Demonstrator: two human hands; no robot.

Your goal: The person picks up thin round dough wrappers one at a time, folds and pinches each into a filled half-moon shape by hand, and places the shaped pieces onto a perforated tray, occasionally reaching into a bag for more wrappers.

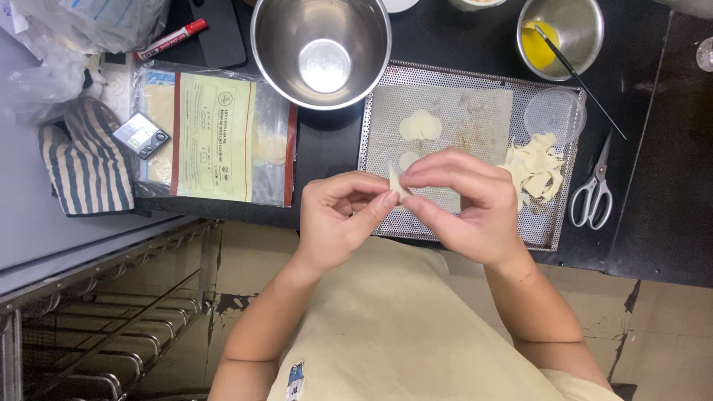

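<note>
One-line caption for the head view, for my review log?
Both hands, left hand and right hand, pinch a small dough round over a perforated tray beside scissors.

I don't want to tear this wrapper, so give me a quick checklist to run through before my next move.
1. Wrapper pinched by both hands: ok, left hand and right hand both hold it.
2. Wrapper whole: cannot tell, fingers hide most of it.
3. Hands over the tray: ok.
4. Spare wrappers within reach: ok, a pile lies on the tray's right side.
5. Yellow liquid ready: ok, small bowl with a brush.
6. Big bowl filled: not ok, looks empty.
</note>
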